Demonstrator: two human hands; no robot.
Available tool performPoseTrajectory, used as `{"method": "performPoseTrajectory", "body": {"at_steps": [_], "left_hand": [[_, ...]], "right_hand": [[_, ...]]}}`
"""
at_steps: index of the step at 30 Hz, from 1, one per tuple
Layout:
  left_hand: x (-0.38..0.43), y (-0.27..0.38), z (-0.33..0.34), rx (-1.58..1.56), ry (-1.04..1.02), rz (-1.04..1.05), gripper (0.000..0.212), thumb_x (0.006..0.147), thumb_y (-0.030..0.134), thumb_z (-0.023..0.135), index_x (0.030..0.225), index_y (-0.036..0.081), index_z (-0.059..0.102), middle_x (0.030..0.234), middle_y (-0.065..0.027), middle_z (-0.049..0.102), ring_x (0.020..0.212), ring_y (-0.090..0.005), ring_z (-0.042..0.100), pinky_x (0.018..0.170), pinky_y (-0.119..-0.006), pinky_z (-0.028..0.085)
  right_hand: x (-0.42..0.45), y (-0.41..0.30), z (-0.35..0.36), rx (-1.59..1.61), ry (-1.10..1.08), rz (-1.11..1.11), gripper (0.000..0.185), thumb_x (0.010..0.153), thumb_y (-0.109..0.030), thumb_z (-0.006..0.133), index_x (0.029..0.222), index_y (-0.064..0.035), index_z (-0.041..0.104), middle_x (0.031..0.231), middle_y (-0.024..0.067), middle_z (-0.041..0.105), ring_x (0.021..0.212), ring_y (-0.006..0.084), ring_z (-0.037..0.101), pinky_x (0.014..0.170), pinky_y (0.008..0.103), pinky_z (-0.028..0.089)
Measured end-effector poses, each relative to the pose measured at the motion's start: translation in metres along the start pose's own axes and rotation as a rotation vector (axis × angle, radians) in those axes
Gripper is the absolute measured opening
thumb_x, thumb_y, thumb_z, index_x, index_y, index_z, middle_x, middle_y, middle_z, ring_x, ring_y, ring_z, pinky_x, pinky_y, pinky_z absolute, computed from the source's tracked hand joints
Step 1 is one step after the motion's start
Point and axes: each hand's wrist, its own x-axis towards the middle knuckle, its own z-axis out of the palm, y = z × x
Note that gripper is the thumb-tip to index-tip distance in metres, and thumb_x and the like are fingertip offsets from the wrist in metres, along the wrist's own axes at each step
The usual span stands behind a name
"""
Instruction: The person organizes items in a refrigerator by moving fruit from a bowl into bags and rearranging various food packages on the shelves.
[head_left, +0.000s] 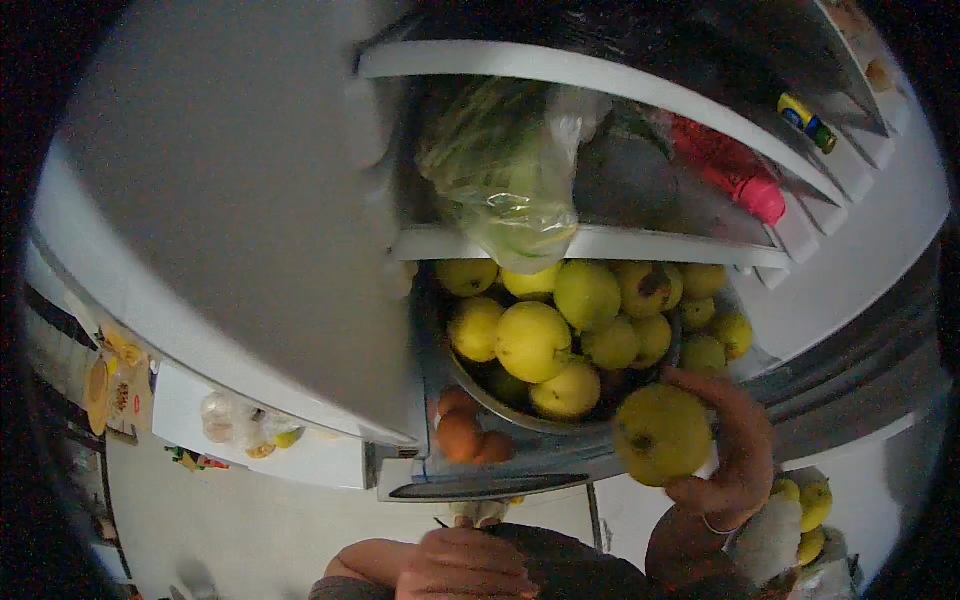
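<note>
My right hand grips a yellow-green apple between thumb and fingers, near the front right rim of a round metal bowl. Yellow and green apples are heaped in that bowl, which sits in the refrigerator's pulled-out bottom drawer. More apples lie to the bowl's right. Several orange-red round fruits or vegetables rest at the drawer's front left. Close to my body at the bottom is my left hand, its fingers bent; whether it holds anything is hidden.
Above the bowl, a plastic bag of green vegetables overhangs a white-edged shelf. A pink-capped bottle lies farther right. The refrigerator door stands open at left. A bag with yellow fruit is at lower right; bagged food tops a white surface.
</note>
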Motion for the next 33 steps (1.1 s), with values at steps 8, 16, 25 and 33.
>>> {"method": "performPoseTrajectory", "body": {"at_steps": [8, 16, 25, 33], "left_hand": [[-0.007, 0.005, -0.030, 0.352, -0.131, -0.152, 0.028, 0.090, 0.027, 0.045, 0.088, 0.001, 0.056, 0.080, -0.0089, 0.065, 0.075, -0.0213, 0.061, 0.067, -0.034, 0.050], [-0.005, 0.003, -0.031, 0.429, -0.012, -0.164, 0.013, 0.081, 0.012, 0.052, 0.085, 0.000, 0.057, 0.077, -0.0091, 0.063, 0.067, -0.0228, 0.060, 0.056, -0.031, 0.049], [-0.015, 0.003, -0.029, 0.505, 0.124, -0.183, 0.011, 0.080, 0.009, 0.052, 0.081, -0.001, 0.057, 0.072, -0.0100, 0.062, 0.059, -0.0221, 0.057, 0.053, -0.029, 0.048], [-0.019, 0.008, -0.030, 0.540, 0.174, -0.219, 0.011, 0.081, 0.008, 0.050, 0.082, -0.001, 0.056, 0.071, -0.0105, 0.062, 0.058, -0.0226, 0.057, 0.054, -0.028, 0.047]], "right_hand": [[0.061, -0.023, 0.045, -0.060, -0.398, -0.303, 0.057, 0.061, -0.034, 0.071, 0.110, -0.0092, 0.053, 0.086, 0.0134, 0.062, 0.079, 0.0296, 0.060, 0.069, 0.0363, 0.048], [0.097, -0.032, 0.074, -0.089, -0.871, -0.131, 0.050, 0.069, -0.035, 0.064, 0.108, -0.0057, 0.052, 0.084, 0.0201, 0.061, 0.076, 0.0326, 0.061, 0.068, 0.0367, 0.048], [0.106, -0.031, 0.073, -0.138, -1.111, -0.081, 0.056, 0.075, -0.041, 0.058, 0.109, 0.0031, 0.051, 0.092, 0.0166, 0.060, 0.081, 0.0273, 0.059, 0.072, 0.0318, 0.046], [0.093, -0.023, 0.077, -0.117, -1.064, -0.024, 0.053, 0.074, -0.049, 0.055, 0.084, 0.0034, 0.058, 0.079, 0.0204, 0.060, 0.076, 0.0294, 0.059, 0.068, 0.0368, 0.045]]}}
